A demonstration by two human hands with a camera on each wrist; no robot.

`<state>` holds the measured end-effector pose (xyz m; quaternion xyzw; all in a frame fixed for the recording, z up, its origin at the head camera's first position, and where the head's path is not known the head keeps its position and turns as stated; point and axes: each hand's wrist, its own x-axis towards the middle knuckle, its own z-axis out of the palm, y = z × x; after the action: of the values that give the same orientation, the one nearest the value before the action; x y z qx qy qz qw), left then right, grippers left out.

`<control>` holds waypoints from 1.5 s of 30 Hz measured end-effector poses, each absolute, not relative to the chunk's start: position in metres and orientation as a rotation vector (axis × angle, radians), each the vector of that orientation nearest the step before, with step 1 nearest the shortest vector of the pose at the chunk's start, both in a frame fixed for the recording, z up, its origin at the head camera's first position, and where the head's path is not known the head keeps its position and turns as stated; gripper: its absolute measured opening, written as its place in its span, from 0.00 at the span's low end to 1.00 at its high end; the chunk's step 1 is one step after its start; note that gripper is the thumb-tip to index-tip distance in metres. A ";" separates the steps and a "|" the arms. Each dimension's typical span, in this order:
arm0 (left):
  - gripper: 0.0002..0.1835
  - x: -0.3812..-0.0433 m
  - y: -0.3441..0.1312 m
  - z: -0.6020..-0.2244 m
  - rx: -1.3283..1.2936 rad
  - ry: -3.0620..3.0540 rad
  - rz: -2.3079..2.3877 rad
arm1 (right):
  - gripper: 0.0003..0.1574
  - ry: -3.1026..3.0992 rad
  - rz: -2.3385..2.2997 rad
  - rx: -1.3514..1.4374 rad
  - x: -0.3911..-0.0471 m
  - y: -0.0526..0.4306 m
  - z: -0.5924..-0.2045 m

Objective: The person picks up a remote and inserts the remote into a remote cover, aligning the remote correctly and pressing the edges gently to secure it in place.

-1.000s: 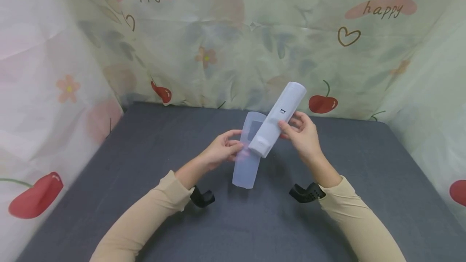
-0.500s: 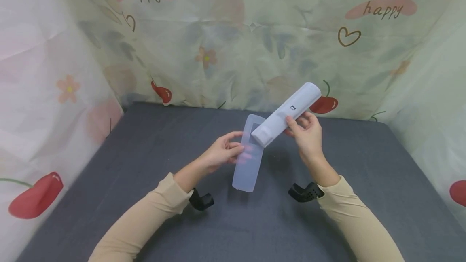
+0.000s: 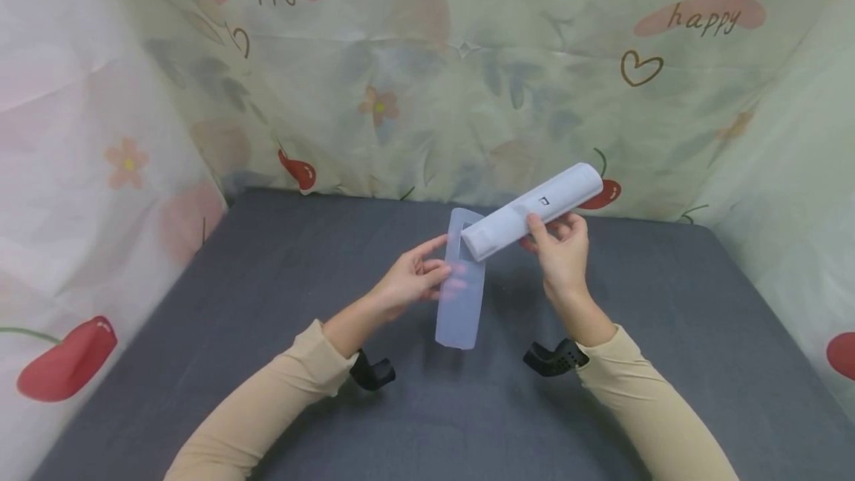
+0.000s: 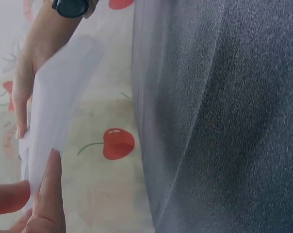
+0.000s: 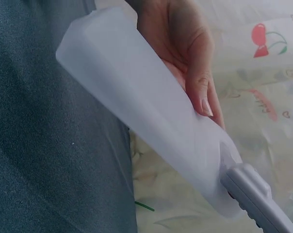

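Frosted, translucent plastic case (image 3: 459, 310), long and narrow with a cut-out toward its far end, held above the dark grey, cloth-covered table (image 3: 461, 421), lower end toward the viewer. Pinched at its left long edge by the left hand (image 3: 415, 277): thumb on the near face, fingers showing pink through the plastic from behind. Probably light, thin-walled, slightly springy and slick; best taken by the long edges, clear of the cut-out, with gentle pressure to avoid buckling.

Slightly farther off, white, elongated, smooth plastic device (image 3: 531, 211), likely a remote control, slanting up to the right, lower end overlapping the cut-out in the head view; hard to tell whether inside or merely against it. Gripped near the middle by the right hand (image 3: 563, 254), thumb on the visible face, other fingers behind. Probably stiff, fairly light, a little slippery; best held around the middle, leaving the lower end free.

Farthest back, pale fabric backdrop (image 3: 427, 125) printed with cherries, hearts, flowers and "happy".
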<state>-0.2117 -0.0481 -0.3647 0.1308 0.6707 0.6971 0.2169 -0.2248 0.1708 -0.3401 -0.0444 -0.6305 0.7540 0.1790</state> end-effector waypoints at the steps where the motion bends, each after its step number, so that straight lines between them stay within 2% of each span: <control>1: 0.33 -0.211 -0.048 -0.365 0.367 1.857 1.939 | 0.24 -1.767 2.137 -0.129 -0.225 0.170 -0.340; 6: 0.33 -0.210 -0.045 -0.364 0.365 1.854 1.962 | 0.22 -1.717 2.156 -0.139 -0.226 0.167 -0.342; 15: 0.33 -0.208 -0.042 -0.364 0.334 1.861 1.991 | 0.28 -1.775 2.147 -0.144 -0.224 0.163 -0.348; 23: 0.32 -0.208 -0.041 -0.364 0.312 1.875 1.995 | 0.22 -1.725 2.207 -0.179 -0.225 0.160 -0.347; 35: 0.31 -0.208 -0.040 -0.363 0.270 1.895 2.000 | 0.19 -1.767 2.274 -0.164 -0.226 0.161 -0.348; 45: 0.28 -0.210 -0.041 -0.362 0.200 1.950 1.982 | 0.30 -1.924 2.257 -0.055 -0.226 0.165 -0.346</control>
<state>-0.2099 -0.0409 -0.3623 0.0705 0.6886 0.6999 0.1760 -0.2262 0.1647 -0.3462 -0.0186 -0.6462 0.7579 0.0875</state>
